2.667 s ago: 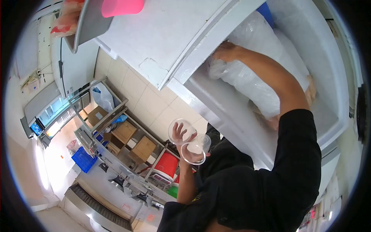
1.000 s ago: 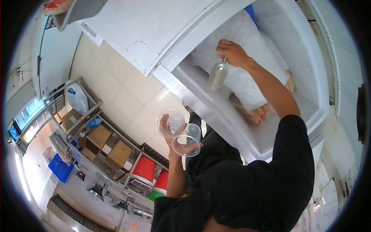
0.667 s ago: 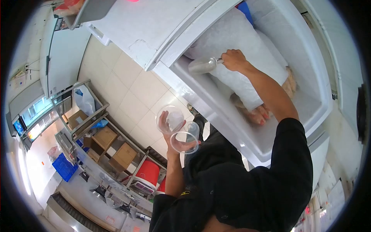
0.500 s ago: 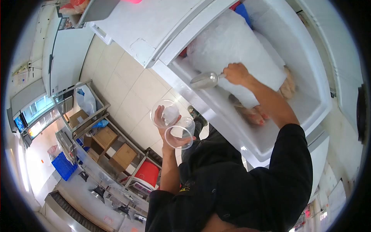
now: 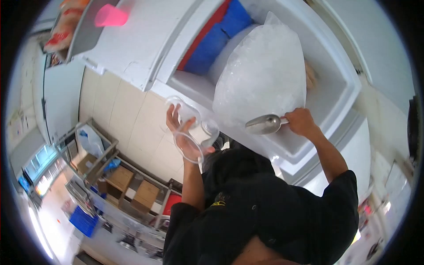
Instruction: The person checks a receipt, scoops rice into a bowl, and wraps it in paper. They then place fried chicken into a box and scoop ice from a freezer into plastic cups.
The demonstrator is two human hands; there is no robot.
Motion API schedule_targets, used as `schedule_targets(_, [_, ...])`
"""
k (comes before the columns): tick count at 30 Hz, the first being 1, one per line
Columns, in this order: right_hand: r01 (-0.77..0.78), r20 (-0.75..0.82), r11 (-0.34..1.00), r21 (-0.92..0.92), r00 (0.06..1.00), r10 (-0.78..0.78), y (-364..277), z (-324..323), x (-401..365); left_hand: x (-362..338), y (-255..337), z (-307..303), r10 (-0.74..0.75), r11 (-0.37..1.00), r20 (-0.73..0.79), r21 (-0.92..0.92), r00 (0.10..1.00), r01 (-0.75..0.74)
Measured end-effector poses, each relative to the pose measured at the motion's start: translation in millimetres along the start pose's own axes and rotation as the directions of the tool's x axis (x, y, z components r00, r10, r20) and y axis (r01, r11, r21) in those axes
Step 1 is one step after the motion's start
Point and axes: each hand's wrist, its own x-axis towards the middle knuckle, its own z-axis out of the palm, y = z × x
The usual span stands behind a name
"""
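1. Right now, right hand [image 5: 301,122] is clenched on the handle of a metal scoop [image 5: 263,125]. Grip sits behind the bowl, presumably to keep fingers off it and gain reach.
2. Scoop location: over the near end of the chest freezer [image 5: 332,95], bowl pointing toward the person's left, overlapping the lower edge of a large plastic bag [image 5: 265,75] in view. Touching or apart: can't tell.
3. Left hand [image 5: 183,138] is grasping two at once: lower clear cup [image 5: 211,129] and upper clear cup [image 5: 191,115]. Fingers show through the walls, thumb by the lower one; exact finger routing is blurred. Doubling them up likely frees the other hand for the scoop.
4. Both cups are tilted, outside the freezer, above the tiled floor [image 5: 119,101]. Contents: can't tell.
5. Bag is bulky, filled with white stuff that looks like ice; likely in the freezer for cold. Blue packaging [image 5: 236,20] sits beyond it.
6. Pink cup [image 5: 112,15] is on the freezer lid [image 5: 145,26] beside a grey bin [image 5: 84,35]; probably parked there because it's flat and handy.
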Motion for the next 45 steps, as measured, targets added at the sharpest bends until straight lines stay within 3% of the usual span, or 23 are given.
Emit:
schedule_targets(5, [-0.047,-0.261,0.977,0.206,0.960,0.101,26.4,63.2,-46.8,68.0,-41.3,90.7,0.100,0.961,-0.010,-0.257,0.995,-0.099])
schedule_targets(8, [-0.260,0.004,0.678,0.688,0.935,0.354,16.3,101.6,-81.1,103.3,-67.2,155.9,-0.037,0.853,0.075,-0.517,0.996,0.071])
schedule_targets(9, [-0.205,-0.095,0.678,0.706,0.921,0.377,8.8,103.4,-91.5,111.3,-82.7,169.2,-0.098,0.803,0.106,-0.579,0.990,0.142])
schedule_targets(10, [-0.238,-0.039,0.678,0.696,0.929,0.367,5.5,104.4,-89.2,114.4,-114.9,174.3,-0.187,0.770,0.118,-0.599,0.975,0.220])
schedule_targets(12, [-0.274,0.008,0.684,0.676,0.931,0.366,-3.7,102.5,-77.4,123.0,-119.1,159.3,-0.196,0.813,0.077,-0.544,0.978,0.206])
schedule_targets(14, [-0.279,-0.012,0.712,0.645,0.927,0.374,-14.5,94.7,-60.5,133.2,-113.5,132.5,-0.012,0.917,-0.052,-0.399,0.999,-0.010])
schedule_targets(16, [-0.314,0.012,0.698,0.643,0.916,0.401,-15.7,109.4,-42.6,149.4,-98.6,99.1,0.216,0.955,-0.060,-0.197,0.975,-0.223])
schedule_targets(18, [-0.293,-0.010,0.672,0.680,0.913,0.408,-27.7,113.3,-36.8,165.6,-87.0,61.6,0.428,0.904,-0.007,0.009,0.904,-0.428])
schedule_targets(19, [-0.231,-0.095,0.680,0.696,0.909,0.406,-34.6,116.5,-31.6,168.9,-86.7,41.4,0.429,0.896,0.067,0.091,0.901,-0.434])
schedule_targets(24, [0.117,-0.564,0.783,0.611,0.759,0.326,-71.8,87.7,14.4,181.5,-93.7,-18.9,0.380,0.925,0.028,0.013,0.925,-0.381])
schedule_targets(27, [-0.219,-0.243,0.769,0.600,0.866,0.436,-82.2,57.4,66.7,188.0,-113.0,-50.5,0.378,0.926,0.030,0.019,0.926,-0.378])
schedule_targets(30, [-0.253,-0.263,0.753,0.607,0.830,0.491,-102.3,8.3,115.3,197.8,-138.9,-65.2,0.426,0.904,0.029,0.023,0.904,-0.427])
schedule_targets(33, [-0.180,-0.181,0.947,0.264,0.956,0.232,-42.7,78.2,202.3,207.8,-172.6,-63.8,0.463,0.878,0.087,0.089,0.882,-0.470])
schedule_targets(34, [-0.266,-0.145,0.917,0.297,0.937,0.318,-49.8,71.9,206.8,208.8,-180.2,-63.2,0.465,0.870,0.118,0.122,0.877,-0.477])
schedule_targets(36, [-0.428,-0.079,0.835,0.345,0.873,0.481,-77.0,21.6,216.9,216.2,-183.8,-54.4,0.452,0.891,0.037,0.037,0.891,-0.453])
schedule_targets(37, [-0.448,-0.117,0.804,0.390,0.842,0.526,-95.7,-17.6,208.8,218.9,-184.5,-52.4,0.439,0.898,-0.005,-0.001,0.898,-0.439])
schedule_targets(39, [-0.470,-0.177,0.739,0.483,0.774,0.608,-139.9,-88.4,187.8,219.6,-185.2,-59.0,0.393,0.918,0.059,0.040,0.918,-0.395])
schedule_targets(43, [-0.404,-0.388,0.881,0.246,0.792,0.471,-131.8,-110.2,270.5,217.3,-192.6,-53.6,0.305,0.952,0.026,-0.036,0.952,-0.304])
schedule_targets(45, [-0.383,-0.373,0.921,0.063,0.847,0.378,-121.0,-121.6,320.9,218.0,-193.0,-55.6,0.326,0.945,0.053,0.015,0.944,-0.327])
